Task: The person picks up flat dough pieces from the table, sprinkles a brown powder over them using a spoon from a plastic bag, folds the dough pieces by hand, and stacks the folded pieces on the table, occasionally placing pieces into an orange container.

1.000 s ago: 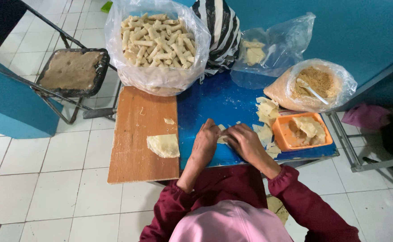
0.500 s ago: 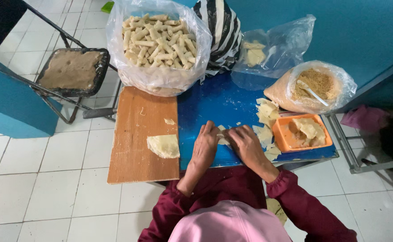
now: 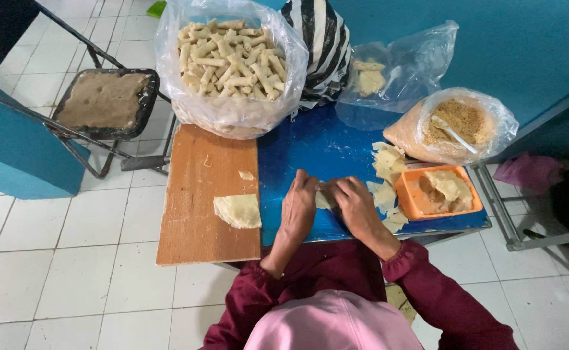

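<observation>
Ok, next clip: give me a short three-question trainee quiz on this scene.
1. True or false: both hands, left hand and right hand, meet on one wrapper on the blue table.
2. What lies on the wooden board? A) a folded wrapper B) a spoon C) the orange tray
3. What fills the big clear bag behind the board?

Key: 1 true. 2 A, the folded wrapper. 3 Finished rolls.
</observation>
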